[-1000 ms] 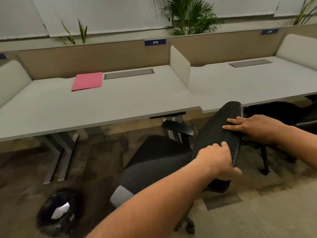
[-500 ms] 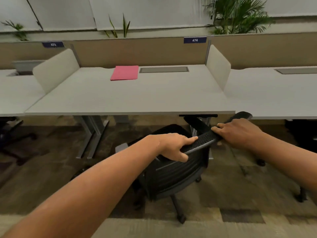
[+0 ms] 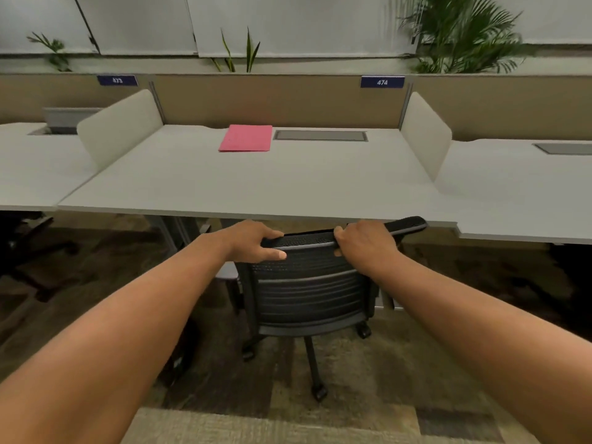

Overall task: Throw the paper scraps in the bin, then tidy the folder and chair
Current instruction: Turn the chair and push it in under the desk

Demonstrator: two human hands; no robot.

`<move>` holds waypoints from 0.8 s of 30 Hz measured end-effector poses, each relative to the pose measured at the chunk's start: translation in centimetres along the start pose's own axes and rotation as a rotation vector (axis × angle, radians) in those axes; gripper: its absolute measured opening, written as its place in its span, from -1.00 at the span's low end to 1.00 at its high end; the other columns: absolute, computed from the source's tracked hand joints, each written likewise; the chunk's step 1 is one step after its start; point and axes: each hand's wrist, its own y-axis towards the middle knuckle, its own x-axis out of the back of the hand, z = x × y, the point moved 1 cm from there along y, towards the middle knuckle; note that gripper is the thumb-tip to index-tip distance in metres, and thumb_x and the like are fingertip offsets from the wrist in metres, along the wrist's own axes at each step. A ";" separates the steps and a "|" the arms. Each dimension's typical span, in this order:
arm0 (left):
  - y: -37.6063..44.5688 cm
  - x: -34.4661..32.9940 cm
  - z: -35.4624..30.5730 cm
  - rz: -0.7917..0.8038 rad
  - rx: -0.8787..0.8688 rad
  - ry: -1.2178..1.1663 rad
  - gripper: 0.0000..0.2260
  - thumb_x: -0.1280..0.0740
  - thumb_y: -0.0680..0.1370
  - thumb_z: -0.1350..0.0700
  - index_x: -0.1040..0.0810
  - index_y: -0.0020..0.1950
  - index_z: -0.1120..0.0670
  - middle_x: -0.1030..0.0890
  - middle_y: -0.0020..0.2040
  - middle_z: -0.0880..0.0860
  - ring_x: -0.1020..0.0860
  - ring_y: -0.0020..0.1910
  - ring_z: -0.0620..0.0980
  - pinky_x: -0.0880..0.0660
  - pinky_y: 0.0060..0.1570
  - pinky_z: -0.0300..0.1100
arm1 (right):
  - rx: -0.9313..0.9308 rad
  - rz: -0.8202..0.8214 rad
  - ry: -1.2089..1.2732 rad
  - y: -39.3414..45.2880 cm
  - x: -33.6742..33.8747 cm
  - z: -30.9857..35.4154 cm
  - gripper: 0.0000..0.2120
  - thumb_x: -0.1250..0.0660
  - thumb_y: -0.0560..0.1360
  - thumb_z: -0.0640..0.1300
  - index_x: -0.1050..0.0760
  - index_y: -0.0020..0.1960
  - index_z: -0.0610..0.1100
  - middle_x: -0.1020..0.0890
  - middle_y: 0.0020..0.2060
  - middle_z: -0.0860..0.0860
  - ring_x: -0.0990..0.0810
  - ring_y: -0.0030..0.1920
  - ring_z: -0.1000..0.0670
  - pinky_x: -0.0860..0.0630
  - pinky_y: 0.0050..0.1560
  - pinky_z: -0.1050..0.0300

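**Black mesh chair gripped at desk edge**

Head view: left hand point(image 3: 253, 240) and right hand point(image 3: 365, 248) both closed over top rail of chair point(image 3: 307, 293), backrest just under front edge of desk point(image 3: 256, 190). Pink folder point(image 3: 246, 138) flat at desk's rear, beside grey cable hatch point(image 3: 320, 135).

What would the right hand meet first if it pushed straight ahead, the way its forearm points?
Probably the front edge of the desk. The right hand grips the chair backrest's top just below and before that edge; depth is unclear, so it might pass underneath.
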 end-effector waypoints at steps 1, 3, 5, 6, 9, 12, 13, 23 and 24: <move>0.4 0.2 0.7 -0.009 0.001 -0.010 -0.41 -0.27 0.56 -0.23 -0.33 0.53 0.00 -0.47 0.45 0.04 -0.45 0.37 0.05 -0.31 0.29 -0.13 | -0.013 -0.010 -0.003 0.7 -0.1 0.2 -0.72 -0.23 0.59 0.01 -0.51 0.16 -0.16 -0.66 -0.06 -0.09 -0.62 -0.06 -0.13 -0.41 -0.23 0.02; 1.2 0.6 1.9 -0.014 -0.001 -0.011 -0.42 -0.26 0.56 -0.24 -0.33 0.52 -0.01 -0.48 0.44 0.05 -0.46 0.36 0.05 -0.32 0.30 -0.09 | -0.033 -0.021 -0.002 2.1 -0.2 0.4 -0.73 -0.23 0.60 0.01 -0.52 0.15 -0.16 -0.66 -0.07 -0.09 -0.61 -0.06 -0.12 -0.38 -0.22 0.03; 2.0 1.0 3.0 -0.010 -0.007 0.012 -0.42 -0.25 0.57 -0.24 -0.32 0.53 -0.02 -0.47 0.45 0.05 -0.45 0.37 0.07 -0.33 0.34 -0.04 | -0.044 -0.010 -0.001 3.4 -0.2 0.6 -0.73 -0.23 0.60 0.02 -0.53 0.14 -0.15 -0.66 -0.05 -0.08 -0.61 -0.03 -0.12 -0.38 -0.19 0.04; 2.4 1.3 3.5 -0.007 -0.013 0.029 -0.42 -0.25 0.57 -0.24 -0.32 0.53 -0.01 -0.46 0.45 0.06 -0.44 0.37 0.08 -0.34 0.35 -0.02 | -0.048 -0.007 -0.009 4.1 -0.1 0.8 -0.73 -0.23 0.60 0.02 -0.54 0.13 -0.15 -0.66 -0.04 -0.08 -0.61 -0.03 -0.12 -0.38 -0.18 0.05; 3.6 2.4 5.6 -0.003 -0.038 0.099 -0.41 -0.25 0.57 -0.23 -0.33 0.53 0.02 -0.47 0.44 0.09 -0.45 0.36 0.11 -0.36 0.35 0.00 | -0.080 -0.007 -0.017 6.1 0.1 1.9 -0.73 -0.22 0.60 0.02 -0.55 0.11 -0.15 -0.66 -0.07 -0.07 -0.62 -0.07 -0.10 -0.38 -0.20 0.05; 4.6 3.2 7.8 0.018 -0.039 0.139 -0.41 -0.27 0.56 -0.22 -0.35 0.52 0.02 -0.48 0.43 0.08 -0.47 0.35 0.10 -0.38 0.36 0.00 | -0.101 -0.002 -0.030 7.9 0.0 3.2 -0.71 -0.22 0.60 0.03 -0.55 0.10 -0.17 -0.66 -0.08 -0.07 -0.63 -0.09 -0.10 -0.40 -0.22 0.05; 4.8 3.6 8.8 0.025 -0.038 0.147 -0.42 -0.28 0.55 -0.22 -0.37 0.50 0.02 -0.50 0.42 0.07 -0.49 0.33 0.10 -0.39 0.36 0.01 | -0.107 -0.002 -0.038 8.8 0.1 3.9 -0.72 -0.23 0.60 0.02 -0.56 0.08 -0.17 -0.66 -0.10 -0.06 -0.63 -0.11 -0.09 -0.40 -0.22 0.05; 5.8 6.6 17.3 0.010 -0.068 0.136 -0.49 -0.35 0.54 -0.16 -0.47 0.42 0.05 -0.58 0.34 0.04 -0.55 0.25 0.07 -0.46 0.30 -0.01 | -0.301 0.067 0.010 15.9 0.8 11.3 -0.88 -0.36 0.51 -0.13 -0.58 -0.04 -0.19 -0.60 -0.27 -0.07 -0.57 -0.27 -0.11 -0.40 -0.30 0.06; 6.0 6.8 17.7 0.008 -0.073 0.131 -0.48 -0.35 0.53 -0.16 -0.48 0.42 0.05 -0.58 0.33 0.04 -0.55 0.24 0.07 -0.46 0.29 -0.01 | -0.307 0.065 0.008 16.3 0.9 11.5 -0.89 -0.36 0.52 -0.13 -0.59 -0.05 -0.18 -0.60 -0.27 -0.07 -0.57 -0.28 -0.10 -0.40 -0.31 0.06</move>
